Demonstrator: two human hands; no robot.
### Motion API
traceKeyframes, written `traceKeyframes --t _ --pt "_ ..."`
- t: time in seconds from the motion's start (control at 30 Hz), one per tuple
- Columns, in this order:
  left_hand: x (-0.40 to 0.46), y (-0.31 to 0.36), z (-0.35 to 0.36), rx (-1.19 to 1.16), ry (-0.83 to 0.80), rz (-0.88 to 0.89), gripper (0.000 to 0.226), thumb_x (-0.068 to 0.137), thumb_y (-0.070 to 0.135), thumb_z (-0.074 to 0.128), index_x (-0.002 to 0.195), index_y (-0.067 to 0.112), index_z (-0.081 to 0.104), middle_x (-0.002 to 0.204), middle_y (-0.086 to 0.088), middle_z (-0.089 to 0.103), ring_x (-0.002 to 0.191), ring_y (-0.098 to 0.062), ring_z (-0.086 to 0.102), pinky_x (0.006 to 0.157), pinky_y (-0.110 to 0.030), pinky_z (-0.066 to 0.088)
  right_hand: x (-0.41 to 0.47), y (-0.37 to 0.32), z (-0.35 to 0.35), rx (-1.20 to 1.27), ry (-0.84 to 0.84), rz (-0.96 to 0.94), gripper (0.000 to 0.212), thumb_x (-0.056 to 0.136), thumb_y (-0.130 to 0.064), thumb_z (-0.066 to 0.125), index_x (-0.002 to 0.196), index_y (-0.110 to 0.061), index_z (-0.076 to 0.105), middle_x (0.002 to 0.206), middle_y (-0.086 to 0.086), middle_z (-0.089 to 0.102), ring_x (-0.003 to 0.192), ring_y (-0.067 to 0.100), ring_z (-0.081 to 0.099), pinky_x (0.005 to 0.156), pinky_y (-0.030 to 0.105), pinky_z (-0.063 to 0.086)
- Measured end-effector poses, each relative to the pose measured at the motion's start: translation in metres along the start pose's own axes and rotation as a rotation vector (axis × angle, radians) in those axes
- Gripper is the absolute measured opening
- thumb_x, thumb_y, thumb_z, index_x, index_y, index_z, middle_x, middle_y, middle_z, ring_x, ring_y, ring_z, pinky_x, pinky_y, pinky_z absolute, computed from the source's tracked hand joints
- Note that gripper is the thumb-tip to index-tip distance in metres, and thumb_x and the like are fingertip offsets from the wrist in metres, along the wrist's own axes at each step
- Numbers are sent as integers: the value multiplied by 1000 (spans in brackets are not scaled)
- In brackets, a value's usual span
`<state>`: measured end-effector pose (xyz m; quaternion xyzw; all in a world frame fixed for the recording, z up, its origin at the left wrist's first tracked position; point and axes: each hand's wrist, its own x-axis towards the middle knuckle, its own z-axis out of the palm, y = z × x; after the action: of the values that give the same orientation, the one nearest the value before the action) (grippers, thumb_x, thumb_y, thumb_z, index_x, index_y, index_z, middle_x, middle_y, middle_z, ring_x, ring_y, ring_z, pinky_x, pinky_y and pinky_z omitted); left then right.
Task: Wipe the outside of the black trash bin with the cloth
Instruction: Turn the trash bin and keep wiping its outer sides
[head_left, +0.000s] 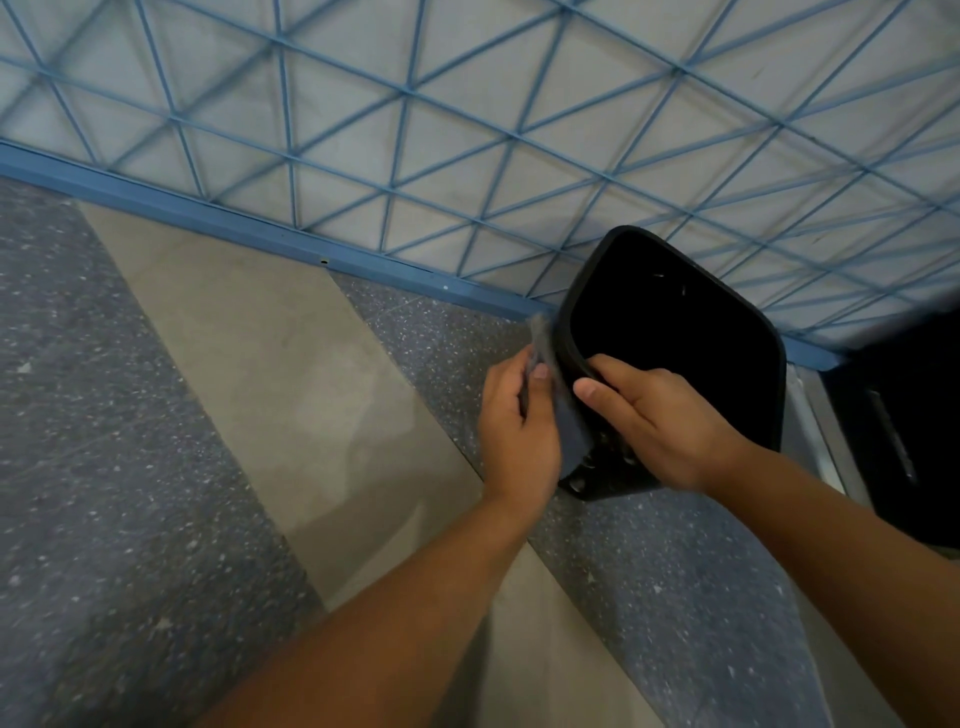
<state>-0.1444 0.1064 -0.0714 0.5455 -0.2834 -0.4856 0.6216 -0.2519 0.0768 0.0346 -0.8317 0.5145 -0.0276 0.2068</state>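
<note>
The black trash bin (748, 374) stands on the floor at the right, tilted so its open mouth faces me. My right hand (654, 421) grips the bin's near rim, thumb outside and fingers curled over the edge. My left hand (519, 431) holds a grey-blue cloth (569, 426) flat against the bin's left outer wall, thumb on the cloth. The cloth's upper corner sticks up past the rim. The lower part of the bin's wall has small holes below the cloth.
A wall with a blue lattice (467, 130) and a blue baseboard (208, 215) runs behind the bin. The floor has speckled grey (104, 467) and beige (291, 374) bands. A dark object (904, 431) stands at the far right beside the bin.
</note>
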Motion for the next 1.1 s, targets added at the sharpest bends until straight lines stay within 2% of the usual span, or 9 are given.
traceKeyframes --t 0.07,0.2,0.33,0.4,0.57,0.7,0.83,0.93,1.1 --pt "-5 -6 -1 53 3 54 29 107 14 54 132 6 67 113 1 58 100 17 56 98 -10 44 1 2 0 5 -2 5 40 93 -56 33 100 -24 57 89 -4 64 84 15 63 77 46 50" --pt "-1 -8 -1 67 31 49 29 107 12 53 131 4 68 116 -5 59 97 13 57 99 -21 47 0 2 1 -1 10 -10 41 94 -54 33 100 -22 57 88 -3 64 84 15 63 77 46 50" --pt "-18 -9 1 130 4 140 35 107 10 53 140 2 62 119 -3 53 101 19 54 96 -5 42 1 4 0 11 8 -14 45 93 -57 31 98 -21 57 88 -3 63 84 15 62 76 47 50" --pt "-11 -13 -3 136 16 117 35 107 10 54 140 3 62 118 -1 53 100 17 54 96 -10 42 0 4 1 15 17 -17 43 93 -56 32 98 -21 57 88 -4 63 84 15 62 77 46 50" --pt "-15 -7 3 164 16 150 38 106 13 53 142 3 60 115 6 50 102 7 57 97 -6 43 4 4 1 35 16 -14 46 92 -59 31 98 -22 57 89 -4 64 86 15 62 78 47 50" --pt "1 -14 -4 195 33 91 39 107 11 53 145 6 58 109 3 52 97 -4 58 98 -17 46 3 4 1 33 22 -4 47 93 -59 31 97 -21 58 88 -3 64 86 15 63 79 46 50" --pt "-15 -4 4 182 20 170 38 106 9 55 144 3 59 109 7 49 96 9 56 92 -4 43 5 3 1 34 26 -13 42 94 -54 33 92 -19 57 85 -2 63 83 15 62 77 47 49" --pt "-14 -19 -7 212 -7 162 37 105 8 56 141 1 61 111 0 51 98 -4 57 96 -13 46 4 4 0 34 32 -7 42 94 -55 33 89 -20 55 83 -2 63 81 16 62 77 47 49" --pt "-15 -9 4 213 21 176 40 105 7 56 144 2 59 109 9 48 99 -6 58 93 -4 43 9 2 2 46 40 -16 43 91 -59 31 86 -22 53 79 -3 61 79 19 62 75 48 49"
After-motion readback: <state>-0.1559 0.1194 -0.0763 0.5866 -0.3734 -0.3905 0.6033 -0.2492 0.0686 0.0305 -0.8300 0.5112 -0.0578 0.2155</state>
